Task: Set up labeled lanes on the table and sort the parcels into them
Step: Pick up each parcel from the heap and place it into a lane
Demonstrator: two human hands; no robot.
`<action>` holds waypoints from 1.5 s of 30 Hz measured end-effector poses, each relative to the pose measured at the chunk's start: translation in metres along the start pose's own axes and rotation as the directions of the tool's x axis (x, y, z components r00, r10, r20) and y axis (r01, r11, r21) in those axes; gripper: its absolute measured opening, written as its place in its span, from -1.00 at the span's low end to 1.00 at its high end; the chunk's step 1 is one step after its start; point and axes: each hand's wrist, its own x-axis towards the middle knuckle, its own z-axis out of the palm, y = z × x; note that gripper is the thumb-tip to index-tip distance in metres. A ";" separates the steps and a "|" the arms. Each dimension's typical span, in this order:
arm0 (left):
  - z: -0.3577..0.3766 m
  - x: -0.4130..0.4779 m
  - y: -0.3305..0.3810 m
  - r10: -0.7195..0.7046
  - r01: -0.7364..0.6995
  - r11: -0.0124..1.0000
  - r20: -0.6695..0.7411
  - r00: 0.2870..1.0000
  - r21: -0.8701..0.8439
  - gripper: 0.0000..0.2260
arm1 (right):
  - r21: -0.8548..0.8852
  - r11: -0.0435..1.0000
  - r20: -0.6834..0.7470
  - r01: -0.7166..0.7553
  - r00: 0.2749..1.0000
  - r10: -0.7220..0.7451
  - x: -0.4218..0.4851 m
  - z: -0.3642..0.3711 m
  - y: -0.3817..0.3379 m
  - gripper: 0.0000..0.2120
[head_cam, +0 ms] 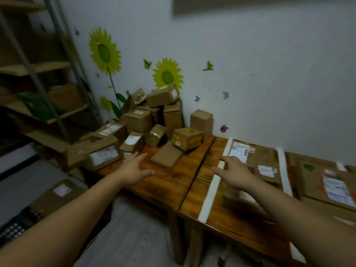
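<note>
Head view: both the left hand (134,169) and right hand (234,173) reach out spread and empty toward the parcels (137,120) heaped at the table (173,185) corner, stiff, probably light cardboard boxes best gripped across opposite sides.

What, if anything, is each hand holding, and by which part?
Nothing is held: the left hand and right hand both extend over the table with fingers spread, gripping no parcel.
</note>
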 end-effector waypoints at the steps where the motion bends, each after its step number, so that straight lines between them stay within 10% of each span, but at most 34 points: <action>1: -0.008 0.003 -0.012 -0.007 0.007 0.999 -0.002 1.000 -0.031 -0.29 | 0.013 1.000 0.027 -0.001 1.000 0.000 0.004 0.007 -0.011 -0.43; 20: -0.046 0.251 -0.021 0.053 -0.031 0.989 0.157 0.986 -0.142 -0.31 | 0.160 0.977 0.088 -0.139 0.988 0.126 0.266 0.067 -0.066 -0.36; 34: 0.021 0.455 0.038 0.088 0.026 0.971 0.454 0.887 -0.239 -0.37 | 0.736 0.459 0.154 -0.497 0.784 0.602 0.373 0.110 -0.057 -0.58; 41: 0.042 0.483 0.022 0.079 0.222 0.907 0.664 0.744 -0.357 -0.54 | 0.751 0.379 0.168 -0.541 0.712 0.682 0.378 0.129 -0.068 -0.59; 45: 0.034 0.473 0.007 0.169 0.185 0.884 0.661 0.731 -0.430 -0.53 | 0.769 0.443 0.130 -0.461 0.791 0.597 0.352 0.125 -0.082 -0.22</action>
